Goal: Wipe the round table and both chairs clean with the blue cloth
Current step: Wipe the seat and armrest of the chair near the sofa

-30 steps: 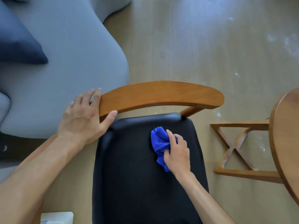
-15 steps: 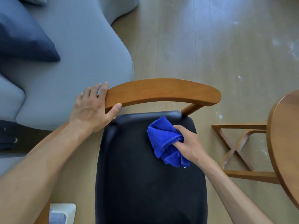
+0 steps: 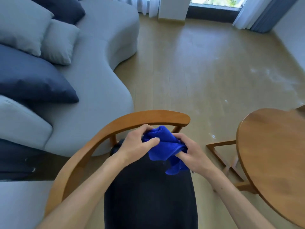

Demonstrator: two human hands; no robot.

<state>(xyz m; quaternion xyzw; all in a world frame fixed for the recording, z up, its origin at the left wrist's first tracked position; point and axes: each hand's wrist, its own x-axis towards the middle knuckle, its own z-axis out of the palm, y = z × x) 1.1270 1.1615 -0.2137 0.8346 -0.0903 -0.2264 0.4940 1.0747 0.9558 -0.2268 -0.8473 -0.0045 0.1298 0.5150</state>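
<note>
Above the black seat (image 3: 148,195) of the wooden chair (image 3: 115,128), both hands had the blue cloth (image 3: 165,146) bunched between them, held up off the cushion and just in front of the curved backrest. The left hand (image 3: 137,146) had its fingers (image 3: 152,140) curled over the upper folds, thumb pressing in; the right hand (image 3: 191,154) gripped the lower part, a loose corner hanging down below it. Neither hand was slack, and neither held anything else. I judged this to be a pause in wiping the chair: the cloth looked as though it was being gathered or refolded to bring up a fresh face. The next move would call for one hand to take the cloth alone and press it flat, either to the seat or along the backrest rail, while the other steadied the frame. To the right stood the round wooden worktop (image 3: 272,154), its cross-braced base (image 3: 221,156) showing beneath, near the chair but not touching it. A grey curved sofa (image 3: 99,76) with dark and pale cushions filled the left, and pale smudges marked the wood floor (image 3: 189,71) toward the curtained window (image 3: 214,1).
</note>
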